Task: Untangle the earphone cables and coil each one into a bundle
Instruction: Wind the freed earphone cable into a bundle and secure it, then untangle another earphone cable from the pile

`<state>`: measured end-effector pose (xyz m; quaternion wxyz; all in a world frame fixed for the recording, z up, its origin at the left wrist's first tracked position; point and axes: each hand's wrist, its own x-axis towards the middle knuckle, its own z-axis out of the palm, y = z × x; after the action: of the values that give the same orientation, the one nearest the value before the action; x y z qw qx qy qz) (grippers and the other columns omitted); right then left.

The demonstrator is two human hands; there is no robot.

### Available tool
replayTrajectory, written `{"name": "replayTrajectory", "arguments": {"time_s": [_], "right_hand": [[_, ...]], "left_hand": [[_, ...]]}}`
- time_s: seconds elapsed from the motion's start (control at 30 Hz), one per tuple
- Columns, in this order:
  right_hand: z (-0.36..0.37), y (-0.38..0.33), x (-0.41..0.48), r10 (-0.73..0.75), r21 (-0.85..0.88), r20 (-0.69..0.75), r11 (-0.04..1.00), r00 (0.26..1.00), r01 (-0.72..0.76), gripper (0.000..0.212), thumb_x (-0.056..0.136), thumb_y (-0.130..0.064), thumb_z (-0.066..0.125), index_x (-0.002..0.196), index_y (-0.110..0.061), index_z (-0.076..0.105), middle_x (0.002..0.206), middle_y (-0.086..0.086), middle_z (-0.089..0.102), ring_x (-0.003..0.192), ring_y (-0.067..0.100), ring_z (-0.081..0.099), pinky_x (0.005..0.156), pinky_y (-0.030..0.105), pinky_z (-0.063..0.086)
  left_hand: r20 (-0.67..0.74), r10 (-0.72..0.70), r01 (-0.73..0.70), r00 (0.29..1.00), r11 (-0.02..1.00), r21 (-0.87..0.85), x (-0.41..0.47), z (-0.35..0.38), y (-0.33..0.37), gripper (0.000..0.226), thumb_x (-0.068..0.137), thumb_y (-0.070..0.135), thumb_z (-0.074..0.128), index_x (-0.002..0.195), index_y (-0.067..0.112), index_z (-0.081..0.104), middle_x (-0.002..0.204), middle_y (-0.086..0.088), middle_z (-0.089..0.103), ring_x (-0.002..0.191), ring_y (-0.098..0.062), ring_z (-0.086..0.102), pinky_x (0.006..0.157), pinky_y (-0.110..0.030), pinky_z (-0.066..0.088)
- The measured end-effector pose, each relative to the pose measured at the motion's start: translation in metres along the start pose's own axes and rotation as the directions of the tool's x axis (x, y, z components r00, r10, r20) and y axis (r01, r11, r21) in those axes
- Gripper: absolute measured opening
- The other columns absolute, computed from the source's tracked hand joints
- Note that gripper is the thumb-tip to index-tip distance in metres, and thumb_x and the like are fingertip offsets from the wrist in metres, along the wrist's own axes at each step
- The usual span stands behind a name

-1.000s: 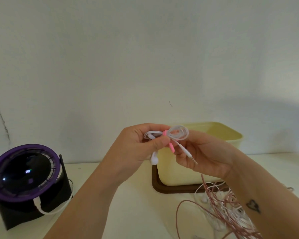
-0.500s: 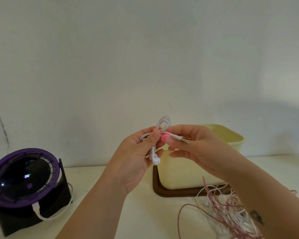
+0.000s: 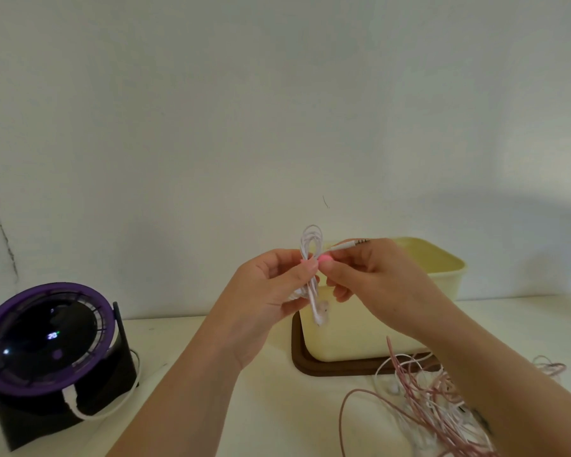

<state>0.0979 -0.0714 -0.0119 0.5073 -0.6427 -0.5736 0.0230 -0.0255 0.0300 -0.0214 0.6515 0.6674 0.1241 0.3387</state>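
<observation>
A white earphone cable [image 3: 311, 249] is folded into a narrow upright bundle held in the air between both hands. My left hand [image 3: 267, 291] pinches the middle of the bundle; an earbud [image 3: 321, 313] hangs below it. My right hand [image 3: 376, 278] grips the cable's plug end, with the metal jack [image 3: 360, 241] sticking out to the right, and a small pink piece [image 3: 324, 258] shows between the fingertips. A tangle of pink and white earphone cables [image 3: 442, 400] lies on the table at the lower right, partly under my right forearm.
A cream box [image 3: 442, 278] stands on a dark brown tray [image 3: 330, 369] behind the hands. A black device with a purple ring [image 3: 47, 338] and a white cord sits at the left on the white table [image 3: 244, 407]. A white wall rises behind.
The loop bundle has turned from lying flat to standing upright. My right hand has brought the plug end from below the bundle up to its right side, and both hands have risen slightly.
</observation>
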Motion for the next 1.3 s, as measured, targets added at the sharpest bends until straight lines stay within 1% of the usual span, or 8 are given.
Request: {"name": "replayTrajectory", "arguments": {"time_s": [0.17,0.43,0.6,0.7,0.83,0.97,1.1,1.3], "right_hand": [[-0.003,0.0,-0.001,0.005,0.095,-0.019,0.995,1.0,-0.003,0.007,0.082,-0.031,0.067,0.082,-0.032,0.074,0.073,-0.001,0.073,0.074,0.029,0.067,0.075,0.047,0.053],[-0.004,0.005,0.002,0.111,0.314,0.083,0.94,0.99,-0.132,0.003,0.08,-0.013,0.072,0.08,-0.015,0.074,0.069,0.001,0.071,0.062,0.009,0.064,0.066,0.024,0.054],[-0.028,0.008,0.001,0.175,0.256,0.35,0.927,0.92,-0.274,0.045,0.064,-0.034,0.073,0.106,-0.019,0.064,0.091,0.001,0.074,0.08,0.015,0.07,0.075,0.025,0.054],[-0.027,0.009,0.003,0.128,0.165,0.218,0.972,0.968,-0.166,0.021,0.076,-0.025,0.073,0.096,-0.02,0.067,0.075,-0.004,0.071,0.063,0.006,0.063,0.062,0.019,0.049],[-0.028,0.014,0.008,0.129,0.369,-0.015,0.922,0.992,-0.115,0.006,0.081,-0.007,0.069,0.085,-0.011,0.069,0.069,0.002,0.069,0.057,0.011,0.057,0.056,0.018,0.048],[-0.034,0.02,0.01,0.215,0.513,-0.276,0.857,0.937,-0.046,0.005,0.081,-0.006,0.069,0.085,-0.008,0.068,0.08,0.012,0.071,0.07,0.018,0.069,0.065,0.022,0.057],[-0.031,0.034,0.012,0.189,0.156,-0.341,0.977,0.921,-0.143,0.01,0.08,-0.026,0.074,0.086,-0.019,0.07,0.08,-0.003,0.073,0.072,0.012,0.069,0.067,0.019,0.053],[-0.031,0.04,0.008,0.19,-0.267,-0.155,0.937,0.97,-0.226,0.02,0.093,-0.02,0.056,0.108,-0.031,0.063,0.08,-0.006,0.066,0.039,-0.001,0.049,0.039,0.009,0.034]], "left_hand": [[-0.024,0.002,-0.004,1.0,0.997,-0.078,0.0,0.006,-0.001,0.03,0.067,0.02,0.068,0.093,0.003,0.067,0.073,-0.005,0.065,0.067,-0.012,0.06,0.078,-0.045,0.057],[0.028,-0.078,0.081,0.997,0.988,-0.133,-0.001,0.004,0.0,0.02,0.07,0.02,0.066,0.086,0.012,0.076,0.072,-0.005,0.062,0.065,-0.013,0.056,0.058,-0.025,0.053],[0.006,0.03,-0.03,1.0,0.952,0.306,-0.002,0.004,-0.002,0.018,0.075,0.025,0.072,0.092,0.021,0.074,0.073,0.007,0.069,0.068,-0.014,0.063,0.068,-0.024,0.053],[0.008,0.101,-0.094,0.995,0.894,0.439,-0.003,0.005,-0.001,0.017,0.079,0.025,0.072,0.096,0.025,0.07,0.078,0.009,0.071,0.071,-0.016,0.066,0.062,-0.02,0.051],[-0.031,0.093,-0.086,0.995,0.98,0.182,0.0,0.004,-0.001,0.038,0.071,0.043,0.063,0.103,0.023,0.069,0.098,0.003,0.073,0.089,-0.013,0.066,0.087,-0.032,0.053],[0.017,0.184,-0.165,0.983,0.834,0.526,0.001,0.005,-0.012,0.029,0.086,0.045,0.054,0.115,0.04,0.059,0.115,0.027,0.059,0.101,0.024,0.048,0.089,0.001,0.033],[0.184,0.115,-0.217,0.976,0.453,0.865,0.001,0.008,-0.032,0.046,0.093,0.04,0.05,0.138,0.04,0.038,0.144,0.024,0.031,0.132,0.009,0.022,0.101,-0.005,0.011],[0.207,0.147,-0.251,0.967,0.423,0.871,0.004,0.004,-0.038,0.049,0.094,0.043,0.048,0.14,0.042,0.033,0.148,0.024,0.025,0.137,0.006,0.009,0.104,-0.011,0.007]]}}
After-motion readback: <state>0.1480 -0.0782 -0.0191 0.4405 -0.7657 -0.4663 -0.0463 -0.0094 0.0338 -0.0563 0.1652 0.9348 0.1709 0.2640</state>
